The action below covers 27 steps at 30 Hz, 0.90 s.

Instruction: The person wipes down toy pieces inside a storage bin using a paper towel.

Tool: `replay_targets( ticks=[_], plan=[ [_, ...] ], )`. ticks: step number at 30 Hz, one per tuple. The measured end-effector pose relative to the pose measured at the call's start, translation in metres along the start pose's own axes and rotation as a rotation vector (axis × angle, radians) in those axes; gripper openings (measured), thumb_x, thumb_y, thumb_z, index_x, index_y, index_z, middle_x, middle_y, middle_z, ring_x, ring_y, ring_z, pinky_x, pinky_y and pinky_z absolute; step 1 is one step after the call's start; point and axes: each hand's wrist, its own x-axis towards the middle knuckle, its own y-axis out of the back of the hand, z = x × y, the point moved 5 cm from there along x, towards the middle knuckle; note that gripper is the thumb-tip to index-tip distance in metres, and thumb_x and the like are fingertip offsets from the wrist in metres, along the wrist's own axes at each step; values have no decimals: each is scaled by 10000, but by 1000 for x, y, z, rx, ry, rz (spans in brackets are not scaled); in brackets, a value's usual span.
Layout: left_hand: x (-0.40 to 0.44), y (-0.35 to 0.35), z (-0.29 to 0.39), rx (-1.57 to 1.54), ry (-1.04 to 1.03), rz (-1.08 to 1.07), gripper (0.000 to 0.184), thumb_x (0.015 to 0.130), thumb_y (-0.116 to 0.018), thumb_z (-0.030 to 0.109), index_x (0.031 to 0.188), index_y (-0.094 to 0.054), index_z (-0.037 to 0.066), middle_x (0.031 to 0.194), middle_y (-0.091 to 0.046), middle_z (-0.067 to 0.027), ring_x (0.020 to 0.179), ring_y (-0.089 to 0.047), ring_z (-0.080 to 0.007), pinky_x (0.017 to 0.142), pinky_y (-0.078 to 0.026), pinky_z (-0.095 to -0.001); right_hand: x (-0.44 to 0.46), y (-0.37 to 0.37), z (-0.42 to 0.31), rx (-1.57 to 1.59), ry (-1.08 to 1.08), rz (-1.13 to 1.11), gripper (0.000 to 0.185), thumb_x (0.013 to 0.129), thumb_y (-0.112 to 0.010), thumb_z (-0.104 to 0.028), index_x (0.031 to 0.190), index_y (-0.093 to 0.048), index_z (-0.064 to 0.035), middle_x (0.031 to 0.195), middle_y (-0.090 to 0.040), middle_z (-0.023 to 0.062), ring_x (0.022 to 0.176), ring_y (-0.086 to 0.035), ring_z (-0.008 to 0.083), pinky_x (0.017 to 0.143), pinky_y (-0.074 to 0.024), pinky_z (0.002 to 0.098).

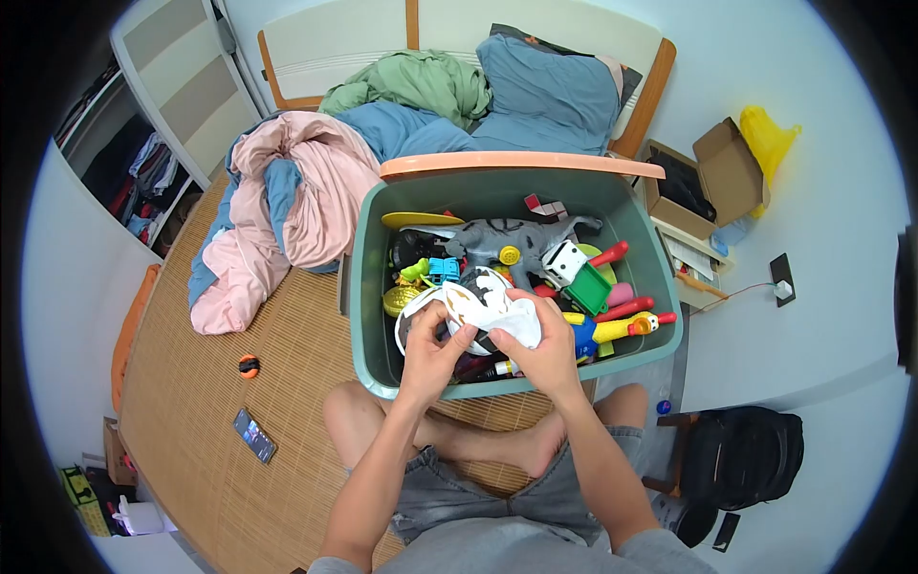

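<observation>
Over the front part of a green toy bin (361, 316), both of my hands pinch a limp white piece with black and gold print (492, 314); its exact kind is unclear. My left hand (432, 356) grips its left side, thumb pointing inward. On its right edge, my right hand (543, 352) is closed between thumb and fingers. Beneath lies a rounded white-and-black thing (406, 320), partly hidden by my left hand. Around them in the bin are a grey animal figure (507, 237), a green toy cart (587, 290), a yellow chicken toy (620, 329) and a small blue toy (444, 271).
A peach-coloured lid (521, 164) stands along the bin's far side. Pink bedding (316, 206) lies left on the bamboo mat (182, 354), with a phone (253, 436) and an orange-black round item (249, 365). An open cardboard box (732, 172) and black backpack (746, 459) are right.
</observation>
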Motion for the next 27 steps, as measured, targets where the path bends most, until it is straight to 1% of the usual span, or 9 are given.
replay_targets(
  ticks=[1,4,8,13,16,20,22,25,27],
  plan=[
    [0,0,0,-18,9,9,192,865,-711,170,943,-606,30,929,-560,-25,936,-492,-138,847,-400,-287,-1,0,2,27,18,40,526,728,-812,-265,1177,-626,-64,978,-601,124,879,-621,253,767,-492,339],
    [0,-2,0,-82,25,7,202,868,-710,174,939,-602,18,905,-563,-29,896,-504,-133,823,-413,-273,0,-1,-1,14,60,66,506,746,-801,-261,1180,-627,-66,989,-596,126,888,-613,251,767,-490,339],
    [-2,0,-4,-72,12,7,204,847,-727,124,963,-599,16,953,-530,-40,950,-489,-140,844,-427,-282,0,1,-4,-98,197,90,486,763,-792,-252,1180,-629,-61,995,-587,123,893,-603,246,767,-488,334],
    [-5,-3,-5,99,-60,-4,256,799,-758,63,995,-603,9,1114,-439,-98,1013,-463,-194,893,-427,-300,0,-1,14,102,-26,101,423,767,-786,-216,1122,-635,-40,972,-614,114,877,-624,219,768,-491,319],
    [-7,-5,-4,61,-48,11,256,794,-758,55,1002,-616,8,1104,-447,-95,1010,-469,-196,895,-428,-304,0,-2,21,196,-97,81,399,766,-781,-191,1102,-635,-32,970,-628,107,871,-630,208,768,-493,316],
    [-6,-3,-5,67,-24,35,266,784,-765,45,1006,-626,-3,1103,-450,-92,1023,-473,-198,900,-425,-299,2,2,11,86,-10,62,402,762,-779,-172,1104,-633,-21,973,-626,98,872,-624,193,767,-490,313],
    [-6,-2,-6,65,-24,36,268,786,-764,45,1008,-622,-4,1109,-445,-91,1034,-473,-200,905,-423,-297,2,0,11,118,15,-24,363,797,-765,-133,1109,-619,-17,998,-608,54,912,-575,111,793,-464,260],
    [-6,-3,-7,54,-28,22,277,793,-759,39,1020,-607,-6,1122,-433,-89,1047,-475,-196,903,-431,-290,3,-2,20,196,-10,-11,395,763,-779,-159,1100,-633,-12,953,-617,85,855,-611,169,763,-484,299],
    [-7,-7,-5,11,-5,-16,296,807,-746,25,1044,-573,-10,1138,-415,-85,1035,-486,-170,859,-475,-277,3,-3,24,225,-80,7,383,769,-777,-162,1093,-636,-12,941,-613,80,841,-605,165,759,-481,293]
  ],
)
